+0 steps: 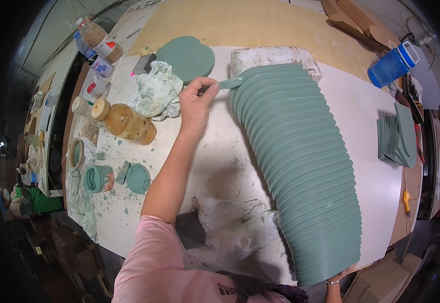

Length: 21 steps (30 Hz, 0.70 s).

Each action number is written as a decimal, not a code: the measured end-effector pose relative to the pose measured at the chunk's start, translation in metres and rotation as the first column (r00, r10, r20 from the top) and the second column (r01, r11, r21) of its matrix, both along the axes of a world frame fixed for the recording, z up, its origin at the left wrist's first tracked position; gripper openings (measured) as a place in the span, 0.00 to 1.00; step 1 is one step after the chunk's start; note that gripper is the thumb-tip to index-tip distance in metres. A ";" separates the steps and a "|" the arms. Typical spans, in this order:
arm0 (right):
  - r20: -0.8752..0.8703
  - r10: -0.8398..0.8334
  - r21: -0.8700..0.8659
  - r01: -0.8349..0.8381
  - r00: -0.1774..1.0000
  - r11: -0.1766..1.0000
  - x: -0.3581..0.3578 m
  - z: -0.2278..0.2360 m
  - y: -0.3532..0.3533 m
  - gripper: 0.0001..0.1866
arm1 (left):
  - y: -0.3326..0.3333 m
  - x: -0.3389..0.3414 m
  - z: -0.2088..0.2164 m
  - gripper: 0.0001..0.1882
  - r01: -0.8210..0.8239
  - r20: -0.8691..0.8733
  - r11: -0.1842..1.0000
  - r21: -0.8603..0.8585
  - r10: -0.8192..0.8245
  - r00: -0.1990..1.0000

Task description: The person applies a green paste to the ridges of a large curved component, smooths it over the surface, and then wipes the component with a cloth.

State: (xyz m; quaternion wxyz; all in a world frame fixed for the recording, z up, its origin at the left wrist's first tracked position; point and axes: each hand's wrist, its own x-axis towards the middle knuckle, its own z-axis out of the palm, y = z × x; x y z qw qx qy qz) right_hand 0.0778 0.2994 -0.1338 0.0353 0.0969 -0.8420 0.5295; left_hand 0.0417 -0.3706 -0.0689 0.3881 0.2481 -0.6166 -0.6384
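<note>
My left hand is closed around a putty knife whose blade carries green paste. Its tip touches the far left edge of a long fanned row of overlapping green rounded sheets. The row's far end leans against a white, worn block. At the near right corner of the row, my right hand touches the sheets from the side or below; its fingers are mostly hidden. A crumpled, green-stained cloth lies left of my left hand, beside a round-edged green sheet.
Bottles and a jar of green paste stand along the left, with a paste mound. Crumpled plastic lies near me. On the right are a blue jug, more green pieces and a yellow tool.
</note>
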 end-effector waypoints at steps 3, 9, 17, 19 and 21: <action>-0.012 0.021 0.035 -0.020 1.000 0.999 0.000 0.002 -0.002 0.30 | 0.002 -0.008 0.000 0.02 0.036 -0.033 0.999 -0.041 -0.037 0.999; -0.010 -0.017 0.076 0.017 1.000 0.997 0.000 -0.001 0.002 0.31 | 0.002 -0.014 0.004 0.02 0.023 -0.053 0.999 -0.029 -0.025 0.998; -0.014 -0.011 0.041 0.011 1.000 0.999 0.002 -0.005 0.008 0.32 | 0.002 -0.015 0.004 0.04 0.055 -0.033 0.996 -0.067 -0.058 0.998; 0.017 -0.028 0.001 0.028 0.999 1.000 0.002 -0.005 0.007 0.32 | 0.003 -0.018 0.008 0.04 0.073 -0.032 0.995 -0.074 -0.075 0.997; 0.000 -0.019 0.010 0.019 1.000 1.000 0.002 -0.006 0.006 0.32 | 0.001 -0.021 0.011 0.04 0.089 -0.030 0.993 -0.082 -0.092 0.995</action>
